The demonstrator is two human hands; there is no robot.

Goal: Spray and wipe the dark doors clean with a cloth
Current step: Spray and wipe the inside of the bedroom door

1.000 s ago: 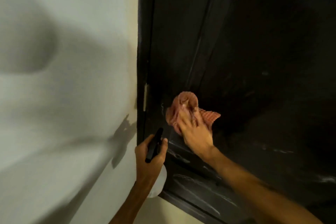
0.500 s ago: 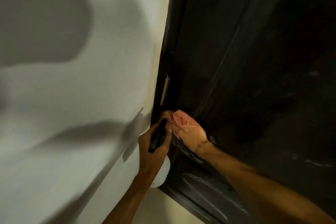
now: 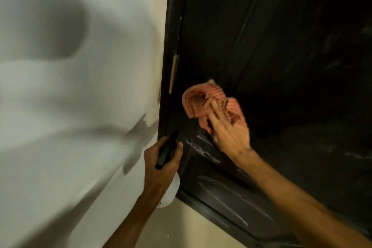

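A dark door [image 3: 281, 46] fills the right of the view, with pale wet streaks low on its panel. My right hand [image 3: 229, 133] presses a crumpled red-and-white checked cloth [image 3: 201, 98] flat against the door near its left edge. My left hand [image 3: 161, 161] grips a spray bottle [image 3: 170, 191] with a black trigger head and a white body that shows below my fist, held just left of the door frame.
A pale wall [image 3: 70, 86] with soft shadows takes up the left half. The black door frame [image 3: 171, 46] runs down the middle, with a light hinge strip [image 3: 173, 72] on it. A cream floor [image 3: 191, 227] lies below the door.
My right hand has swept the cloth from the door's left edge back up and to the right across the panel. My left hand keeps hold of the spray bottle.
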